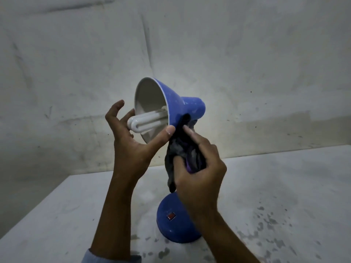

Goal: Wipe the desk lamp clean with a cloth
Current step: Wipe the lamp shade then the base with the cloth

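Two hands raised at the desk lamp [171, 111], which stands on the pale worktop [275, 186]. Left hand [131, 147]: palm up under the tilted blue shade's rim, thumb against the lower edge, fingers loosely curved beside the white bulb [146, 120]. Right hand [199, 168]: fingers curled round a dark cloth [178, 150], forefinger extended, pressing it to the shade's neck. Round base [176, 223] sits below the right wrist.

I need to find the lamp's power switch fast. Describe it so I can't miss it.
Start at the blue desk lamp standing on the white table. Drop to its round base, below the right hand. The switch is the small red square, the only red on it.
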